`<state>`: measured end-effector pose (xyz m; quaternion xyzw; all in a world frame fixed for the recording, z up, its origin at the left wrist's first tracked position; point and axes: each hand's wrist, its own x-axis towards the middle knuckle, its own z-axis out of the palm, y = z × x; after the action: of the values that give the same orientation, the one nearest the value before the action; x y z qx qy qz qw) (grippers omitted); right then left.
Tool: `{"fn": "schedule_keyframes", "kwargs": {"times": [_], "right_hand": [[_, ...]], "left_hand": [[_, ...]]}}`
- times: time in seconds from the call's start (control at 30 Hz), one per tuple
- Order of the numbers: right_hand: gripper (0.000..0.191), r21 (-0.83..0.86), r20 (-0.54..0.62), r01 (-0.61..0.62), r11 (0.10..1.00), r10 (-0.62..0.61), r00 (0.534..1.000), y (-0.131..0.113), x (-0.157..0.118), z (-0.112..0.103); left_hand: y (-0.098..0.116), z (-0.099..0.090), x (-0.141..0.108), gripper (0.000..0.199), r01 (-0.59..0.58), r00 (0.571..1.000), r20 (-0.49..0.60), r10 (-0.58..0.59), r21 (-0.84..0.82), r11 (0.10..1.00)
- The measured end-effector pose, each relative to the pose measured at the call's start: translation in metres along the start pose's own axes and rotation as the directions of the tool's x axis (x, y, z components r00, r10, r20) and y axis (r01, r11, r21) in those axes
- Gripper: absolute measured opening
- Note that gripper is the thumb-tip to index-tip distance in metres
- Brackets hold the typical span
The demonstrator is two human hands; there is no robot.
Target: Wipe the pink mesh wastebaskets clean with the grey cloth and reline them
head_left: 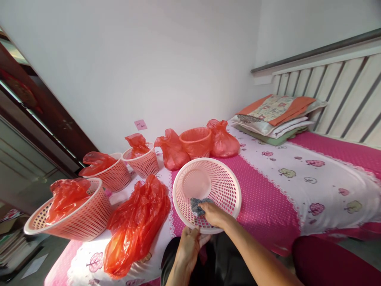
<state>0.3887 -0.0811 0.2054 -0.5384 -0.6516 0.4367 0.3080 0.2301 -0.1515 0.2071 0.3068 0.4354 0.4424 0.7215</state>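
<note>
A pink plastic basket (224, 174) with holes in its wall is tilted toward me at the bed's front edge, its round opening facing me. My left hand (190, 244) grips the near rim from below, fingers closed on it. Inside the opening, my right hand (212, 213) holds a grey cloth (197, 206) against the basket's lower inner wall. Left of the basket lies a crumpled heap of red plastic bags (139, 222).
More pink baskets (86, 222) with red bags stand along the left. Behind are a bag-covered basket (195, 137) and tied red bags (172, 153). Folded bedding (276, 115) lies by the white slatted headboard (336, 87). A pink note (141, 124) is on the wall.
</note>
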Motion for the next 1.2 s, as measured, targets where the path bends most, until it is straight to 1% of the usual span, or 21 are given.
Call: {"fn": "schedule_keyframes", "kwargs": {"times": [0.1,0.2,0.3,0.33,0.4,0.47,0.5,0.57,0.6,0.7,0.77,0.87,0.97,1.1,1.2], "right_hand": [[0.049,-0.176,0.035,0.018,0.984,-0.012,0.999,-0.006,-0.010,-0.004],[0.033,-0.282,0.054,0.027,0.959,-0.012,0.998,-0.016,-0.018,-0.007],[0.017,-0.322,0.050,0.015,0.946,0.001,0.999,-0.026,-0.022,-0.011],[0.015,-0.324,0.044,0.006,0.946,0.009,0.999,-0.028,-0.023,-0.012],[0.017,-0.316,0.026,-0.017,0.949,0.026,0.999,-0.030,-0.024,-0.015],[0.021,-0.223,0.021,-0.020,0.975,0.025,0.999,-0.027,-0.024,-0.016],[0.023,-0.133,0.028,-0.010,0.991,0.014,1.000,-0.025,-0.024,-0.015],[0.025,0.104,0.055,0.009,0.994,-0.015,0.998,-0.019,-0.023,-0.014],[0.027,0.227,0.074,0.010,0.974,-0.028,0.997,-0.017,-0.023,-0.013],[0.040,0.515,0.122,-0.031,0.856,-0.038,0.992,-0.015,-0.023,-0.009],[0.047,0.629,0.133,-0.080,0.773,-0.006,0.991,-0.015,-0.024,-0.007],[0.046,0.724,0.120,-0.137,0.676,0.072,0.990,-0.013,-0.024,-0.002],[0.039,0.826,0.117,-0.141,0.546,0.079,0.990,-0.006,-0.019,0.004],[0.033,0.914,0.162,-0.182,0.361,0.085,0.983,0.007,-0.009,0.014],[0.026,0.944,0.210,-0.232,0.234,0.114,0.971,0.010,-0.003,0.020]], "left_hand": [[0.002,0.002,0.000,0.031,0.001,1.000,0.023,-0.001,-0.004,1.000],[0.002,0.003,0.001,0.036,0.002,1.000,0.016,-0.002,-0.028,1.000],[0.000,0.001,0.005,0.037,-0.002,1.000,0.012,0.003,-0.041,0.999],[-0.001,0.000,0.006,0.037,-0.004,1.000,0.015,0.005,-0.045,0.999],[-0.002,-0.002,0.009,0.034,-0.002,1.000,0.023,0.003,-0.056,0.998],[-0.003,-0.003,0.012,0.032,0.006,1.000,0.026,-0.004,-0.070,0.997],[-0.003,-0.002,0.012,0.030,0.008,1.000,0.027,-0.006,-0.076,0.997],[-0.002,0.000,0.012,0.028,0.010,1.000,0.026,-0.008,-0.082,0.997],[-0.001,0.001,0.012,0.027,0.012,1.000,0.024,-0.010,-0.084,0.996],[0.001,0.005,0.009,0.021,0.013,0.999,0.040,-0.010,-0.063,0.998],[0.001,0.006,0.008,0.021,0.000,0.998,0.070,0.003,-0.037,0.999],[-0.002,0.006,0.007,0.026,-0.022,0.995,0.094,0.022,-0.001,1.000],[-0.006,0.006,0.008,0.028,-0.042,0.995,0.094,0.042,0.004,0.999],[-0.012,0.007,0.010,0.039,-0.059,0.997,0.039,0.060,-0.029,0.998],[-0.017,0.007,0.011,0.044,-0.050,0.999,0.016,0.051,-0.050,0.997]]}}
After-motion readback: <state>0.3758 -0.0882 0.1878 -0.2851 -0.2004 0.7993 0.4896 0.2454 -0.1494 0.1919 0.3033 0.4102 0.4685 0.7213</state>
